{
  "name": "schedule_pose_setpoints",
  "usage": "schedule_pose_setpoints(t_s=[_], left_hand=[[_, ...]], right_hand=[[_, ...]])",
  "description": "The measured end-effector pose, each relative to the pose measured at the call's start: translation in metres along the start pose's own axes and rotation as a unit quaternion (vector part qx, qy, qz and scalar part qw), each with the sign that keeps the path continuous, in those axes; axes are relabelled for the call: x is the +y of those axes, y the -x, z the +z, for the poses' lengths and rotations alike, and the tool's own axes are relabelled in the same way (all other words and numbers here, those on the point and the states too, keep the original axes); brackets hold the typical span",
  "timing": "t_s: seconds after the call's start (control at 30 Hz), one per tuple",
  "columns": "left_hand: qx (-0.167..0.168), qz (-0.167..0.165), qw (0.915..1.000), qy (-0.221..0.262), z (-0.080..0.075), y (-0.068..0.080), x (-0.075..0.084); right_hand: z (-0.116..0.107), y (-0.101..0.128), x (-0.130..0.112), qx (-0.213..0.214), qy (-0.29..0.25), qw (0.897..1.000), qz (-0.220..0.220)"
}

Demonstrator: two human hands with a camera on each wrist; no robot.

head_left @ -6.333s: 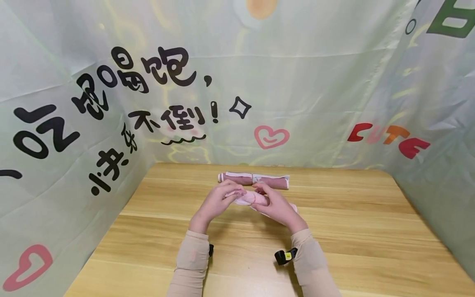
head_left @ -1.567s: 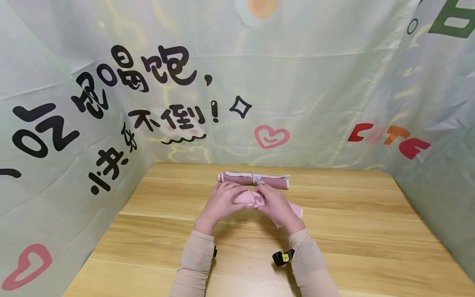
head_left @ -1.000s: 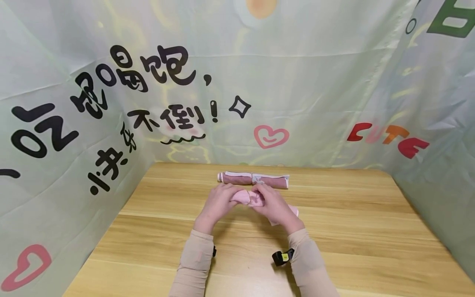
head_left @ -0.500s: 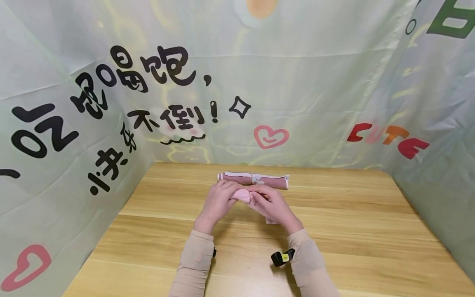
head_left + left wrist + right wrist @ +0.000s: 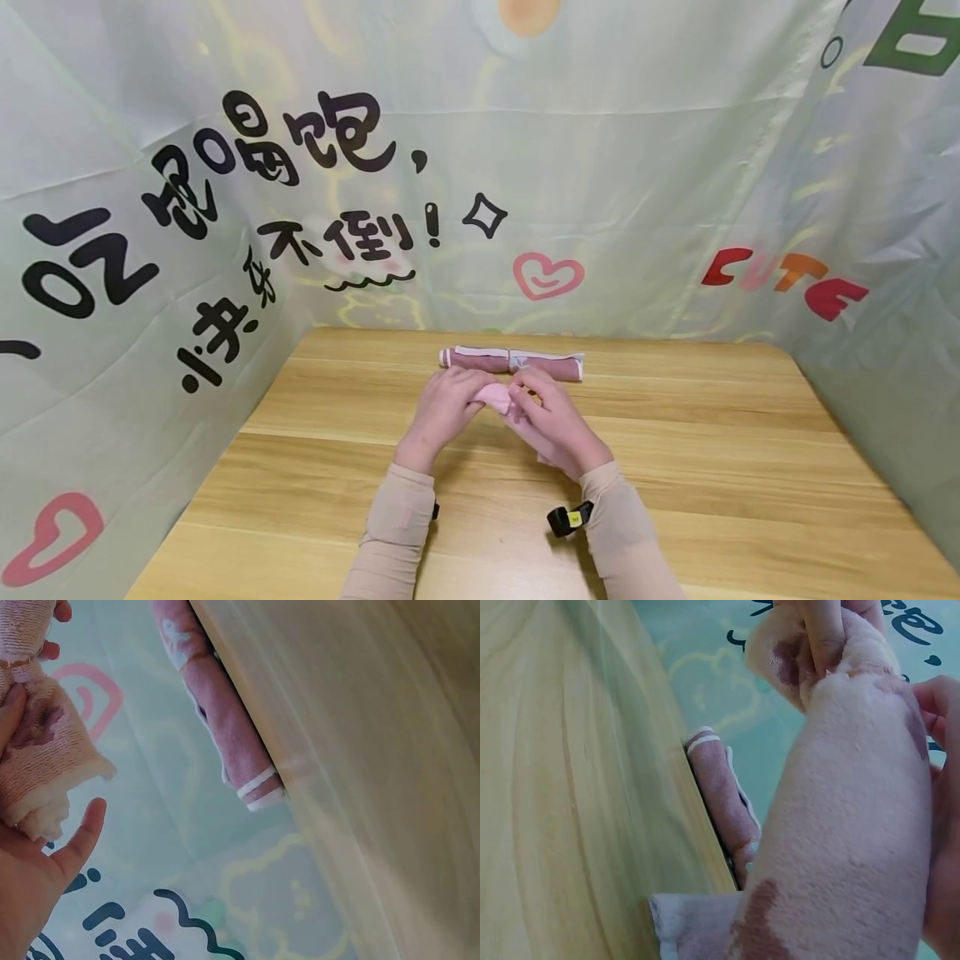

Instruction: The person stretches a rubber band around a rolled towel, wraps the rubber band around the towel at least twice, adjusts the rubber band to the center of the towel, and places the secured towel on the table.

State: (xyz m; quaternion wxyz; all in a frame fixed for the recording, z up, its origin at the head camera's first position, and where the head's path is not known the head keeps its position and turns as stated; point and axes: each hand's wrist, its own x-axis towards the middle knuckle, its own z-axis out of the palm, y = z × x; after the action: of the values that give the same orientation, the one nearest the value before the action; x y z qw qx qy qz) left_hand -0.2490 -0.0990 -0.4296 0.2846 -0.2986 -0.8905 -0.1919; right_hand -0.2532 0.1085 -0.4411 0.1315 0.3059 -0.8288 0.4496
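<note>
A light pink rolled towel [image 5: 495,397] with darker patches is held between both hands over the table; in the right wrist view a thin orange-brown band [image 5: 855,673] cinches the towel. My left hand [image 5: 442,408] grips the short end of the roll, fingers over the top. My right hand [image 5: 551,412] pinches at the cinched spot, its fingers bent. The long part of the towel [image 5: 847,810] runs back under the right hand towards its wrist. In the left wrist view the short end flares loosely beside the left hand [image 5: 30,877].
Behind the hands lies a darker mauve rolled towel [image 5: 480,360] with white edges, tied at its middle, near the back of the wooden table [image 5: 712,467]. Printed cloth [image 5: 637,192] hangs around the table. Each wrist wears a small black camera [image 5: 568,519].
The right fingers have shifted about the cinched spot, bending and straightening. The towel's long part has swung from beyond the right wrist to under it. The left hand keeps its grip.
</note>
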Motion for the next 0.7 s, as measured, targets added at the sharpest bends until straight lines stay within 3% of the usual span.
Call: schedule_pose_setpoints(t_s=[0.17, 0.3, 0.7], left_hand=[[-0.013, -0.011, 0.9995, 0.025, -0.0018, -0.001, 0.0014], [-0.019, -0.008, 0.9994, 0.029, -0.0024, -0.0013, 0.0021], [-0.02, 0.0, 0.9994, 0.027, 0.0008, -0.0001, 0.001]], right_hand=[[-0.0018, 0.001, 0.0029, 0.005, -0.01, 1.0, -0.02], [-0.0041, 0.0015, 0.0013, -0.015, -0.042, 0.999, -0.019], [-0.0064, 0.0009, -0.0059, -0.03, -0.057, 0.998, 0.028]])
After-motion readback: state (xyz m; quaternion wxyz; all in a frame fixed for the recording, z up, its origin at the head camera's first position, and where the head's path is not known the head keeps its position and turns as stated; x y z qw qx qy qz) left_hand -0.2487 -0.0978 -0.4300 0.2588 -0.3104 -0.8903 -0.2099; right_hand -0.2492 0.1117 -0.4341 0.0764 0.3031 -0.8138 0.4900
